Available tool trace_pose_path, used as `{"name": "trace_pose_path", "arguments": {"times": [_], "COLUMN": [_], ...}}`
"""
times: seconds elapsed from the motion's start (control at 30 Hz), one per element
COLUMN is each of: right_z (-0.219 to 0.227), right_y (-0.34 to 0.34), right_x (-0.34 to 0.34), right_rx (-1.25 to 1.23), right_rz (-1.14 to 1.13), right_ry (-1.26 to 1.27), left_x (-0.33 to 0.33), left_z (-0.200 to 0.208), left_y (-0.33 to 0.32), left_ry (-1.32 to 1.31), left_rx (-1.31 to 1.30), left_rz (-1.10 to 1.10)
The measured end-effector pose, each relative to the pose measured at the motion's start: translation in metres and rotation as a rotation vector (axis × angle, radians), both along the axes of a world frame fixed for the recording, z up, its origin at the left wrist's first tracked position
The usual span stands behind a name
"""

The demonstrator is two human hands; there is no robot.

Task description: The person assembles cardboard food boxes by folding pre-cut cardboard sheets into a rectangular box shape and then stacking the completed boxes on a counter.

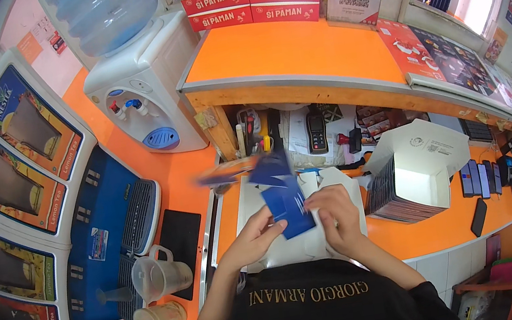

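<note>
A dark blue printed piece of card or carton (pixel 288 211) is held up in front of my chest. Its upper flaps are smeared by motion, so its full shape is unclear. My left hand (pixel 251 239) pinches its lower left edge between thumb and fingers. On the other side, my right hand (pixel 337 214) has its fingertips closed on the right edge. Beneath both hands lies a flat white carton sheet (pixel 252 200) on the orange counter. To the right stands a stack of nested open boxes (pixel 394 195) with white insides.
A drink dispenser (pixel 116 240) with a clear pitcher (pixel 160 273) stands at left, beside a water dispenser (pixel 144 77). A raised orange shelf (pixel 285 43) carries red boxes (pixel 215 0). Under it sits a card terminal (pixel 316 132). Several phones (pixel 474 180) lie at right.
</note>
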State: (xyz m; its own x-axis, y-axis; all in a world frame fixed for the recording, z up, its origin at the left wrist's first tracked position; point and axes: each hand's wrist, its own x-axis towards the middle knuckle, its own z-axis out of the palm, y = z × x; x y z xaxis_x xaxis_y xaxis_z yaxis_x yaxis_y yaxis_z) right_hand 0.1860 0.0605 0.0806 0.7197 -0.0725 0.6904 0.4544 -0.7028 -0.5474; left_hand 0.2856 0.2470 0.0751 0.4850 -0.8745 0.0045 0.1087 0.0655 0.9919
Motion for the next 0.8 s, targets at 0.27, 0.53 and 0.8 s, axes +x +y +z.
{"name": "trace_pose_path", "arguments": {"times": [0.27, 0.53, 0.8], "right_z": [-0.025, -0.034, -0.04], "right_y": [-0.005, 0.001, 0.005], "right_x": [-0.014, -0.003, 0.003], "right_rx": [0.192, -0.048, 0.048], "right_rz": [0.13, 0.085, -0.033], "right_ry": [0.4, 0.423, 0.335], "left_x": [0.005, 0.013, 0.012], "left_z": [-0.022, -0.044, -0.055], "left_y": [0.009, 0.004, 0.012], "left_ry": [-0.393, -0.378, -0.201], "left_rx": [0.404, 0.46, 0.366], "left_rz": [-0.386, -0.288, -0.232]}}
